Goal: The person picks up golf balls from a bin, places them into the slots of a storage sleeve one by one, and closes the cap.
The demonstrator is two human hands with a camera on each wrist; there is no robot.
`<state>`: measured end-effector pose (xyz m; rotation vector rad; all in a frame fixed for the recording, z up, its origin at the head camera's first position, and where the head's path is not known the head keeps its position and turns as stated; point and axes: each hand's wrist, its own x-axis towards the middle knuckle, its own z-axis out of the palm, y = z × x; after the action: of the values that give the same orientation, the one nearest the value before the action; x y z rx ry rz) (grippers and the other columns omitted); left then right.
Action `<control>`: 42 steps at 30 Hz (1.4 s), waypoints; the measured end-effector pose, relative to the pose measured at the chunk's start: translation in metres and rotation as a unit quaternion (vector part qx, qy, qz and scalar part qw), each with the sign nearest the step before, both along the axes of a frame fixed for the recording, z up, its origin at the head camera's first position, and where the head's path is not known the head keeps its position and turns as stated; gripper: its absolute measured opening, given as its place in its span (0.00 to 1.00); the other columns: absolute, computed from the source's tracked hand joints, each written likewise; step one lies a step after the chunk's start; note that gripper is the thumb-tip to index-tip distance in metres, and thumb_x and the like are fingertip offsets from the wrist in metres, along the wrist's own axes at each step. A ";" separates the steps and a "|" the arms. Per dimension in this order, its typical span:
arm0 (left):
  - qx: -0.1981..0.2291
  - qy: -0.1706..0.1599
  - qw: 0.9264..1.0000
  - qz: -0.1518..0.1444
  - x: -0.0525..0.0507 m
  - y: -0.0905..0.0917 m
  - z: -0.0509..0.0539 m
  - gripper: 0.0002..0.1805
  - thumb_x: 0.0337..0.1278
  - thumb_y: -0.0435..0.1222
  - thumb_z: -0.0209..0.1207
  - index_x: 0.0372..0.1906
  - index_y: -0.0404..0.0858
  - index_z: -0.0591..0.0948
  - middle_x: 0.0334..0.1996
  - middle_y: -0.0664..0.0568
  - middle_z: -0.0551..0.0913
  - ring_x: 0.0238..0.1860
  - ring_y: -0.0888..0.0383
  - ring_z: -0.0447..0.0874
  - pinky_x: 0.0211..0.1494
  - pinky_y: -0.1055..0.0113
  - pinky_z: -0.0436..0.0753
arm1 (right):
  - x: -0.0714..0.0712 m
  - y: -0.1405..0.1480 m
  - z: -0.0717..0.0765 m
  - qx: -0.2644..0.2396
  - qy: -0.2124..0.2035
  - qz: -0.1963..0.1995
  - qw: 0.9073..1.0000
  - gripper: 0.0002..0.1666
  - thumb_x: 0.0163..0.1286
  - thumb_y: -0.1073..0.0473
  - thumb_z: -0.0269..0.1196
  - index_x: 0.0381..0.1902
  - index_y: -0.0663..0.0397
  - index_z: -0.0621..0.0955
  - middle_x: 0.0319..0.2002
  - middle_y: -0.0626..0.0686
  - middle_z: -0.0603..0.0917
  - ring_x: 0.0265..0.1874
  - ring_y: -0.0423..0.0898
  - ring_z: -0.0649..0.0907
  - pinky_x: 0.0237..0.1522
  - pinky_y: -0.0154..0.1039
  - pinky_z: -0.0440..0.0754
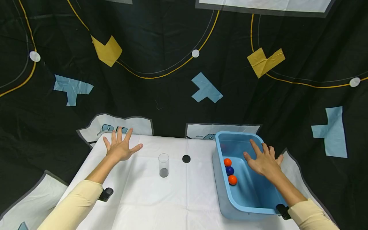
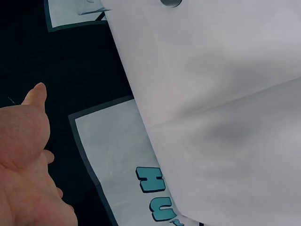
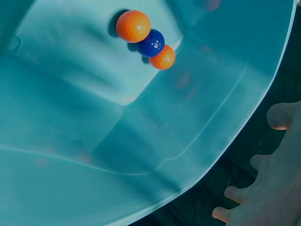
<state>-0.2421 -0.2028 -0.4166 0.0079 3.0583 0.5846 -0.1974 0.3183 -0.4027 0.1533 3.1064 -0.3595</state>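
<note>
My left hand [image 1: 119, 150] is held with fingers spread above the far left part of the white table [image 1: 149, 198], holding nothing; the left wrist view shows part of that hand [image 2: 23, 155]. Over the light blue bin [image 1: 224, 195], my right hand [image 1: 265, 163] has its fingers spread and holds nothing. Against the bin's left inner side lie an orange ball [image 1: 232, 180], a dark blue ball [image 1: 229, 170] and another orange ball [image 1: 227, 162], in a row. A clear cylindrical cup [image 1: 163, 163] stands upright between the hands, nearer the left one.
A black round spot [image 1: 186, 158] is on the white cloth, between cup and bin. Behind the table hangs or lies a black cloth [image 1: 161, 105] with yellow and blue tape pieces, yellow cords and white printed sheets [image 1: 221, 128].
</note>
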 end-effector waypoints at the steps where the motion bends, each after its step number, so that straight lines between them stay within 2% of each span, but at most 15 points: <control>1: -0.001 -0.001 1.000 -0.001 0.000 0.001 -0.001 0.51 0.66 0.58 0.57 0.80 0.36 0.49 0.78 0.23 0.34 0.77 0.24 0.25 0.69 0.24 0.22 | 0.000 0.000 0.000 0.000 0.002 0.000 1.000 0.47 0.76 0.32 0.44 0.81 0.51 0.51 0.76 0.78 0.47 0.71 0.83 0.48 0.64 0.85 0.36; 8: -0.002 -0.017 1.000 -0.006 0.003 0.004 -0.006 0.50 0.66 0.59 0.57 0.81 0.38 0.49 0.78 0.25 0.33 0.78 0.24 0.25 0.70 0.25 0.23 | 0.000 -0.002 -0.002 -0.002 0.009 0.001 1.000 0.47 0.76 0.32 0.44 0.81 0.51 0.51 0.76 0.77 0.48 0.71 0.83 0.48 0.64 0.85 0.36; 15: -0.006 -0.010 1.000 -0.016 0.003 0.011 -0.006 0.50 0.66 0.59 0.58 0.80 0.37 0.51 0.78 0.24 0.36 0.78 0.23 0.27 0.70 0.24 0.25 | 0.000 -0.007 0.000 -0.011 0.019 0.009 1.000 0.46 0.76 0.33 0.45 0.81 0.51 0.52 0.76 0.77 0.48 0.71 0.83 0.48 0.64 0.85 0.37; 22: -0.001 -0.023 0.999 -0.049 0.009 0.026 -0.001 0.49 0.67 0.59 0.56 0.81 0.41 0.50 0.79 0.25 0.40 0.78 0.24 0.32 0.71 0.24 0.29 | 0.001 -0.024 0.005 -0.027 0.016 0.027 0.999 0.46 0.76 0.33 0.46 0.82 0.48 0.51 0.77 0.75 0.49 0.72 0.81 0.50 0.65 0.84 0.39; 30: 0.039 -0.041 0.994 -0.091 0.018 0.049 -0.003 0.49 0.66 0.59 0.57 0.81 0.41 0.51 0.78 0.25 0.46 0.77 0.23 0.41 0.71 0.22 0.35 | 0.002 -0.046 0.010 -0.078 0.015 0.049 0.996 0.45 0.76 0.36 0.50 0.82 0.46 0.53 0.77 0.73 0.53 0.73 0.78 0.54 0.65 0.82 0.46; 36: 0.057 -0.049 0.992 -0.101 0.018 0.061 -0.011 0.51 0.62 0.59 0.60 0.81 0.41 0.53 0.77 0.25 0.50 0.77 0.24 0.46 0.72 0.23 0.38 | 0.002 -0.060 0.018 -0.120 -0.002 0.076 0.990 0.45 0.75 0.40 0.55 0.81 0.46 0.54 0.78 0.71 0.55 0.73 0.78 0.57 0.64 0.83 0.50; 38: 0.063 -0.052 0.991 -0.102 0.016 0.063 -0.018 0.51 0.61 0.59 0.61 0.81 0.42 0.53 0.77 0.25 0.49 0.77 0.25 0.47 0.72 0.23 0.38 | 0.002 -0.065 0.020 -0.137 -0.006 0.082 0.987 0.45 0.74 0.41 0.57 0.81 0.46 0.54 0.78 0.70 0.55 0.73 0.77 0.58 0.64 0.82 0.54; 42: 0.072 -0.060 0.990 -0.103 0.013 0.068 -0.023 0.52 0.59 0.57 0.64 0.81 0.42 0.53 0.77 0.25 0.50 0.76 0.26 0.49 0.71 0.22 0.40 | 0.001 -0.073 0.026 -0.169 -0.012 0.087 0.982 0.46 0.72 0.45 0.61 0.81 0.45 0.55 0.78 0.67 0.57 0.72 0.75 0.62 0.61 0.80 0.64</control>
<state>-0.2292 -0.1349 -0.4392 0.2770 2.8451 0.7595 -0.1966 0.2455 -0.3771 -0.1172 2.9467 -0.8578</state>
